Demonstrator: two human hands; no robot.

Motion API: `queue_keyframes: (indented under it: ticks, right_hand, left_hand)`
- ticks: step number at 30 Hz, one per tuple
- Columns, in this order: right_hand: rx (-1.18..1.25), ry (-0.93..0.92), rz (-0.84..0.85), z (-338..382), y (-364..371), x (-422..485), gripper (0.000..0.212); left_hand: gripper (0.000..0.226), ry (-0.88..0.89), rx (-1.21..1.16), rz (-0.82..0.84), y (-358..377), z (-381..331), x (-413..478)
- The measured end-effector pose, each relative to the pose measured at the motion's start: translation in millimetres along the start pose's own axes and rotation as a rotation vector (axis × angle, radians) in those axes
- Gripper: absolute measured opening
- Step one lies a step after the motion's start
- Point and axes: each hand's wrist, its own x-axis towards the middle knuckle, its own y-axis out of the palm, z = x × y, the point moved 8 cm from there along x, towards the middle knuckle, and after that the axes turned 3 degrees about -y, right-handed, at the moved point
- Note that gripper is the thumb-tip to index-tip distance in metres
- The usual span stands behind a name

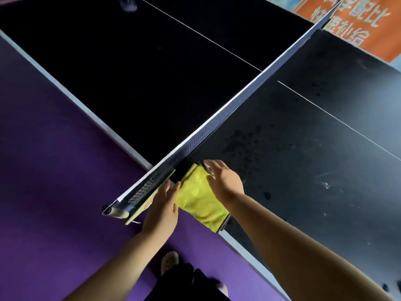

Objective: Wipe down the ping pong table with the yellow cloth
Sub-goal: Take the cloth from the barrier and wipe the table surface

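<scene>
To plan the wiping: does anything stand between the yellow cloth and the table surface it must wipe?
Nothing visible lies on the table's speckled half right of the yellow cloth. The net, just left of the cloth, separates it from the other half.

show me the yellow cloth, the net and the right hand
yellow cloth (200, 198): head view, middle of the fabric
net (208, 127): head view, mesh partway along
right hand (225, 181): head view, back of the hand

likely a table-tennis hall: ping pong table (303, 131), net (217, 118), purple floor (43, 170) (orange banner (358, 25) behind).
</scene>
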Motion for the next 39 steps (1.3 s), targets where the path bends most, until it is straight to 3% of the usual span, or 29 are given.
queue_keyframes:
  ticks: [4, 9, 15, 22, 27, 32, 39]
  right_hand:
    - [-0.205, -0.363, -0.022, 20, 27, -7, 0.037]
    - [-0.470, -0.661, 0.283, 15, 107, -27, 0.054]
    - [-0.585, -0.621, 0.344, 4, 131, -10, 0.058]
    - [-0.403, -0.641, 0.227, 0, 108, 22, 0.051]
    - [-0.412, -0.621, 0.257, -27, 100, 60, 0.053]
    - [-0.341, -0.471, 0.160, -73, 61, 112, 0.049]
    - [-0.394, -0.256, 0.156, -171, -9, 201, 0.054]
  left_hand:
    - [0.077, 0.098, 0.027, 0.012, -4, 12, 2]
    - [0.062, 0.125, 0.076, 0.107, 9, 27, 7]
    - [0.052, 0.091, 0.189, 0.125, 10, 27, 21]
    - [0.052, -0.063, 0.316, 0.114, 27, 11, 56]
    - [0.052, -0.121, 0.389, 0.105, 45, -9, 78]
    - [0.055, -0.124, 0.425, 0.132, 78, -48, 121]
    - [0.054, -0.049, 0.474, 0.138, 121, -123, 218]
